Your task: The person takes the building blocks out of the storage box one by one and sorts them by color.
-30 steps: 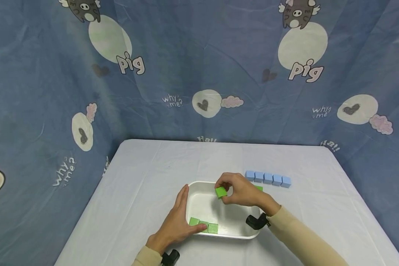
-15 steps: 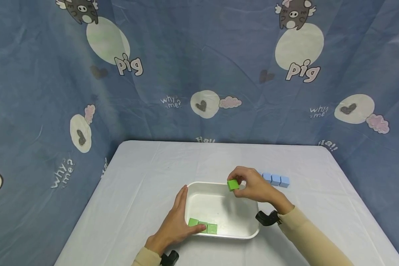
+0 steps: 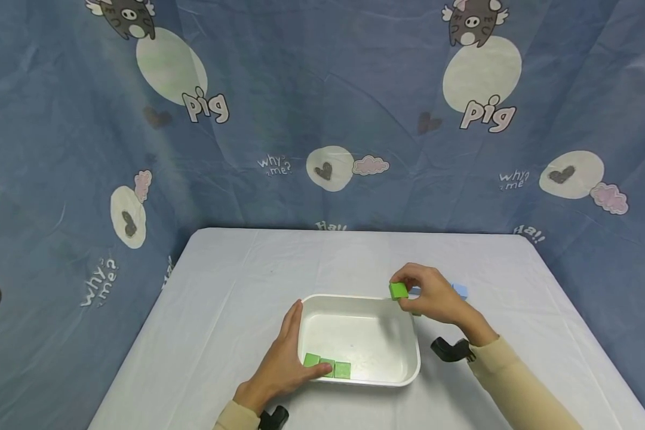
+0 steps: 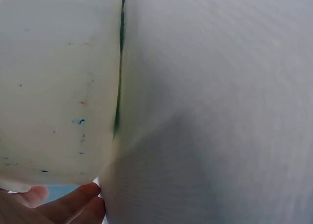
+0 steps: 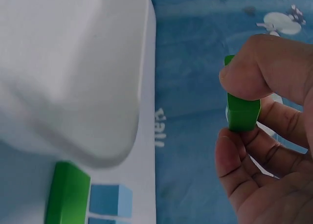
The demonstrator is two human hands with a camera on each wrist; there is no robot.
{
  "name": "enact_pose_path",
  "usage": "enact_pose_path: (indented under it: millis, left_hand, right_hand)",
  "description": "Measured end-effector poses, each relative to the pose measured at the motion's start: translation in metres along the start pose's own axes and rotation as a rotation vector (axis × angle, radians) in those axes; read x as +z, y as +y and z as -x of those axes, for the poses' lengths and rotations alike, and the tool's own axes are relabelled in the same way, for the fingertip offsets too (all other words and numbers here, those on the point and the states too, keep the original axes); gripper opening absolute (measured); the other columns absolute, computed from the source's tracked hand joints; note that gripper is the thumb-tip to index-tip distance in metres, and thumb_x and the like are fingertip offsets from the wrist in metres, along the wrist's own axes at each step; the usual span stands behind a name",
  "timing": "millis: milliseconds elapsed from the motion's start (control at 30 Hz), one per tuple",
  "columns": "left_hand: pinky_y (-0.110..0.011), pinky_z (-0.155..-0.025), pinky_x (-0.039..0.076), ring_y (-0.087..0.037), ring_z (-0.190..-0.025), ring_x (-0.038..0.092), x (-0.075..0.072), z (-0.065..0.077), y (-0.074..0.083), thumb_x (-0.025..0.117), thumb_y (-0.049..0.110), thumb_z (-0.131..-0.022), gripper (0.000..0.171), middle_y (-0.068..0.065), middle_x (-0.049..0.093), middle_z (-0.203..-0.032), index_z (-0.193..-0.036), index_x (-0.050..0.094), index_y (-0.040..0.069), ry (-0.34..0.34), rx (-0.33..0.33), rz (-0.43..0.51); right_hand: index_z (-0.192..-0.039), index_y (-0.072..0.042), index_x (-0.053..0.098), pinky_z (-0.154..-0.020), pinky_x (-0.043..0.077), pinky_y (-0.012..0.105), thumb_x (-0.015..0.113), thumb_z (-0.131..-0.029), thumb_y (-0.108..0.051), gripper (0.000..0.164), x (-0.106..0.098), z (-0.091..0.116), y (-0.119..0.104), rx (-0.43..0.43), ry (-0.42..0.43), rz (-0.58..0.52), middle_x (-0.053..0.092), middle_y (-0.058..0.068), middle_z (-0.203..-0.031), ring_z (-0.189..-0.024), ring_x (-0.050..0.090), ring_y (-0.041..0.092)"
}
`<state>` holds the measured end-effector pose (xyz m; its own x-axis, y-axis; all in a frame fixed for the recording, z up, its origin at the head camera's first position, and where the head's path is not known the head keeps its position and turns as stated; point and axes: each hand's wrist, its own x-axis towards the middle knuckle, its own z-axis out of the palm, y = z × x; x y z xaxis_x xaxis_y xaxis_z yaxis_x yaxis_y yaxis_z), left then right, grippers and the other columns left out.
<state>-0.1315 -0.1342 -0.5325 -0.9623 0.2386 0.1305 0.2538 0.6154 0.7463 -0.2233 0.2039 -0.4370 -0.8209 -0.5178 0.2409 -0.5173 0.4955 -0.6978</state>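
My right hand [image 3: 432, 295] pinches a bright green block [image 3: 399, 291] between thumb and fingers, near the white tray's far right corner; in the right wrist view the thumb covers part of this block [image 5: 243, 114]. The white tray [image 3: 362, 297] stands on the table, with several pale green blocks [image 3: 343, 371] in a row along its near left edge. My left hand [image 3: 282, 364] spans the tray's near left corner, straight fingers along the left side, thumb over the near rim and overlapping the blocks. The left wrist view shows its fingers [image 4: 73, 204] at the tray's outer wall.
Blue blocks [image 3: 460, 291] stand behind the right hand, which partly hides their row. Another green block [image 5: 68, 194] is beside the tray, near the blue ones. A white cloth covers the table [image 3: 236, 334], and a blue printed curtain [image 3: 279, 107] hangs behind it.
My right hand has moved the pinched green block from over the tray's inside to its far right corner, rightward and away from me. My left hand has stayed at the tray.
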Motion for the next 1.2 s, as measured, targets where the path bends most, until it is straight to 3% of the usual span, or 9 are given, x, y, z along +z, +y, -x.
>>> enact_pose_path:
  millis: [333,633,867,1200]
  left_hand:
    - [-0.056,-0.105,0.043,-0.038,-0.14,0.041,-0.001,0.0,0.001,0.087,0.061,-0.068,0.136,-0.008,0.011,-0.17,-0.164,0.008,0.007,-0.01,-0.003,-0.001]
    - [-0.057,-0.105,0.043,-0.038,-0.14,0.041,-0.001,0.0,0.002,0.087,0.06,-0.068,0.136,-0.009,0.01,-0.17,-0.164,0.007,0.007,-0.012,-0.011,0.004]
    - [-0.056,-0.105,0.043,-0.038,-0.141,0.039,-0.001,0.0,0.001,0.087,0.061,-0.069,0.135,-0.01,0.01,-0.17,-0.164,0.007,0.006,-0.01,-0.001,-0.01]
    - [-0.057,-0.105,0.042,-0.038,-0.142,0.039,0.0,0.0,0.002,0.086,0.061,-0.069,0.135,-0.009,0.01,-0.17,-0.164,0.006,0.006,-0.008,-0.007,-0.004]
  right_hand:
    - [-0.109,-0.01,0.072,-0.082,0.056,0.042,0.081,-0.078,0.002,0.035,-0.017,0.019,0.012,0.088,0.063,0.046,0.067,-0.003,-0.102,-0.088,0.062,0.017]
    - [-0.111,-0.009,0.071,-0.079,0.056,0.037,0.078,-0.079,0.004,0.035,-0.026,0.036,0.027,0.146,0.109,0.066,0.067,0.0,-0.103,-0.088,0.063,0.018]
    - [-0.113,-0.003,0.07,-0.082,0.055,0.05,0.078,-0.08,0.004,0.034,-0.027,0.045,0.04,0.22,0.127,0.085,0.067,0.006,-0.106,-0.091,0.064,0.022]
    - [-0.114,0.002,0.068,-0.083,0.054,0.052,0.078,-0.08,0.007,0.036,-0.017,0.053,0.06,0.294,0.124,0.078,0.068,0.01,-0.105,-0.092,0.065,0.026]
